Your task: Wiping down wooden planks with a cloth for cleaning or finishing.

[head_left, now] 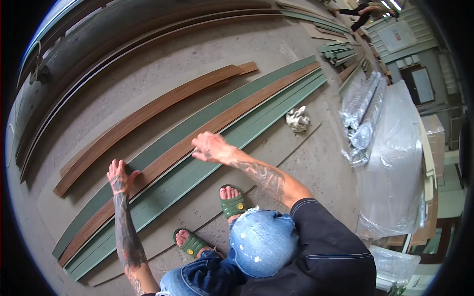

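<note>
Writing: white sheet (396, 35) at 2 o'clock, reddish mark on it, too small to read. Yellow round badges on both green sandals, at 6 o'clock (232, 202) and 7 o'clock (190, 242), also too small to read.

Counts: one brown plank (170, 162), running from 8 o'clock up to between 1 and 2. Two green sections flank it: far green board (170, 143) on its upper side, near green board (187, 178) on its lower side, lengthwise lines along the near one. Pale thin strip shows between brown plank and near green board. All lie on a flat grey sheet (269, 150) on the floor.

Hands, two. Left hand (118, 177), between 8 and 9 o'clock: palm down on far green board, fingers spread apart, thumb pointing toward brown plank. Right hand (210, 147), just 9 o'clock of centre: over brown plank's lower edge, fingers bent; can't tell if clamped on it or only resting.

Two overlapping brown boards (148, 129), between 9 and 12 o'clock, apart from the green. One crumpled white rag (298, 120) at 2. At least two plastic-wrapped rolls (363, 108) between 2 and 3, one large wrapped panel (395, 163) at 3. One co-worker (363, 10), between 1 and 2, far off.
</note>
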The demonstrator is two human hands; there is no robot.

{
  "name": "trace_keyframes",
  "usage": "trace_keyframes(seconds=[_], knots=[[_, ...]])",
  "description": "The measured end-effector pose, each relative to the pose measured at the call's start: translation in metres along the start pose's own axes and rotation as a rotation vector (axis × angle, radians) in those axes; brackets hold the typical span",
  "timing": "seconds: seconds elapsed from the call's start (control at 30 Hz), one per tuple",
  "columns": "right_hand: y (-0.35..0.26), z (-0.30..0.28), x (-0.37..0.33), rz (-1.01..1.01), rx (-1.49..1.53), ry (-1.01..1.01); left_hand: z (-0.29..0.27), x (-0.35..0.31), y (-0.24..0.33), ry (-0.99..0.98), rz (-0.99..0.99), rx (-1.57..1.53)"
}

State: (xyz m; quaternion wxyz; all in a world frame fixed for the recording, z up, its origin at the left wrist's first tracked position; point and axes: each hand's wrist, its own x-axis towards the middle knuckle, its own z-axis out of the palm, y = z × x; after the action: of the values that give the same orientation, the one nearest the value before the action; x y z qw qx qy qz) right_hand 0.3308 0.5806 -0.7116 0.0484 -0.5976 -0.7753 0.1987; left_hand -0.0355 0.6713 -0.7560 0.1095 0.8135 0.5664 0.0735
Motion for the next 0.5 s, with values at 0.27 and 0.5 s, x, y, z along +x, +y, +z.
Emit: trace_keyframes(seconds=[0.27,0.5], knots=[[-0.007,-0.059,0.064,-0.106,-0.093,0.253,0.005,-0.009,0.007,0.111,0.192,0.066],[0.026,-0.028,0.086,-0.181,-0.395,-0.178,-0.018,-0.014,0.035,0.484,0.298,0.145]])
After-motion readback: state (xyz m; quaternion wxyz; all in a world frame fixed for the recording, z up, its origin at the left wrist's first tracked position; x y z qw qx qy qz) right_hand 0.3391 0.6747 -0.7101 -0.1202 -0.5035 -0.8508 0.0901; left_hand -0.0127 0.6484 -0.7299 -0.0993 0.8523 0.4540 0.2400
